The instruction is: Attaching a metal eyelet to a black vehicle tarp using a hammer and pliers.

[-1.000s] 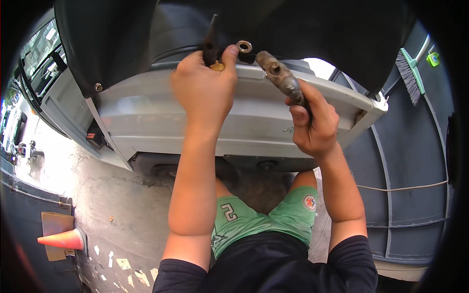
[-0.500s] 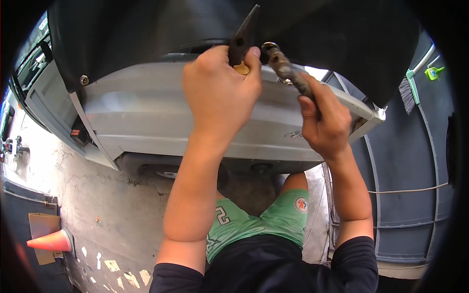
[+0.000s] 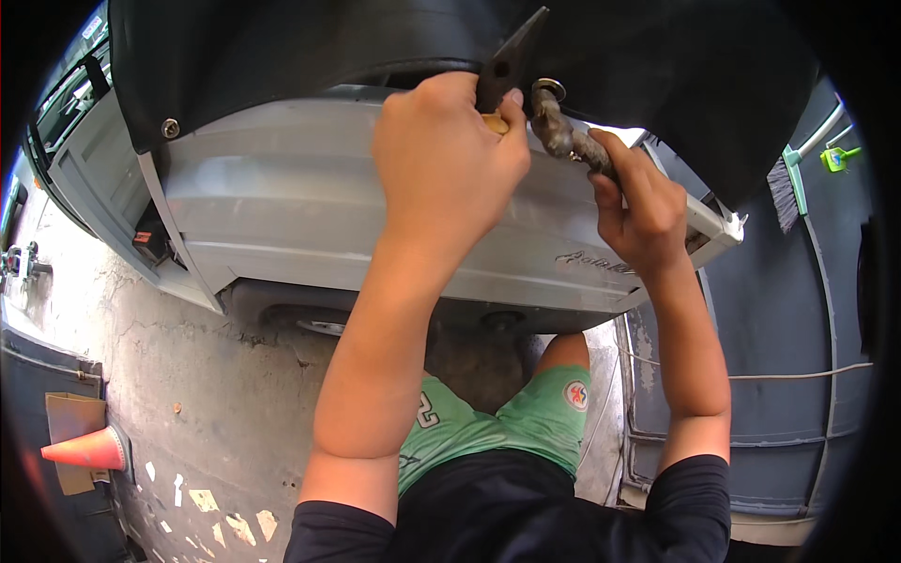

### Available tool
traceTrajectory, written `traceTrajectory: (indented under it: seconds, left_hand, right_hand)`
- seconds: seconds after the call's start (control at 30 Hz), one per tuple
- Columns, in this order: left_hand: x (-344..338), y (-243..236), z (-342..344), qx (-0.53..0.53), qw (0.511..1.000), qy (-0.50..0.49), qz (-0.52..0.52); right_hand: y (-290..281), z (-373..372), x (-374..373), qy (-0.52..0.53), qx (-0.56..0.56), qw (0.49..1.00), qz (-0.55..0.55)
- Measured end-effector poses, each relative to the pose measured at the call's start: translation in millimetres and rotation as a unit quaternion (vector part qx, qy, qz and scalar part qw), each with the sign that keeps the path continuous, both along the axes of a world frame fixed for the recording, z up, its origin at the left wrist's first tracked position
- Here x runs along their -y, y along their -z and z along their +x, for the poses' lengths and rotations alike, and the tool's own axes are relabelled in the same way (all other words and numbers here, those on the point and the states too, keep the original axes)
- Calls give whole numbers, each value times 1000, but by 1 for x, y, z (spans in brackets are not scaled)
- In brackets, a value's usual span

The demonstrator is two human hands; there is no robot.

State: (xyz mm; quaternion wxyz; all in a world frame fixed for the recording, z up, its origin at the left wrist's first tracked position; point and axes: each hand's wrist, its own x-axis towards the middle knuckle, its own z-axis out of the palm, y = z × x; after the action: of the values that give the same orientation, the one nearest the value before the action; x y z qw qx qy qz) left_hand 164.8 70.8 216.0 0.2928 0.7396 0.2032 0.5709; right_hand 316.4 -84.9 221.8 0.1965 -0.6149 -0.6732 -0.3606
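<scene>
My left hand point(image 3: 450, 159) is closed around dark long-nose pliers point(image 3: 507, 68), whose jaws point up and to the right. A bit of yellow handle point(image 3: 494, 123) shows between the fingers. My right hand point(image 3: 646, 202) pinches a thick, dirty brown rope-like piece point(image 3: 554, 129), bent or knotted in its middle. Its upper end meets a metal eyelet point(image 3: 550, 88) in the black tarp point(image 3: 676, 84); whether it passes through cannot be made out. Both hands are over the upper edge of a silver vehicle side panel point(image 3: 300, 197), the plier jaws just left of the eyelet.
Another eyelet point(image 3: 170, 129) sits at the tarp's left corner. An orange cone point(image 3: 89, 450) and cardboard point(image 3: 73, 416) are at lower left, near paper scraps point(image 3: 241, 527) on the concrete floor point(image 3: 225, 394). A broom point(image 3: 786, 192) stands by a dark metal wall point(image 3: 765, 310) at right.
Both hands have shifted a little to the right, with the pliers and the brown piece. The bend in that piece now shows more plainly. The view has moved slightly.
</scene>
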Motion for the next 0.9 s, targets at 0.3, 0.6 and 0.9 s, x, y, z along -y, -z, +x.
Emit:
traceTrajectory:
  seconds: [0.3, 0.6, 0.9]
  left_hand:
    - [-2, 3, 1, -11, 1000, -7, 10]
    - [-1, 3, 3, -7, 1000, -16, -4]
    - [1, 2, 3, -8, 999, -26, -23]
  right_hand:
    - [-13, -1, 6, 12, 15, 999, -47]
    - [-20, -6, -1, -39, 0, 998, 46]
    - [-19, -24, 2, 43, -28, 999, -7]
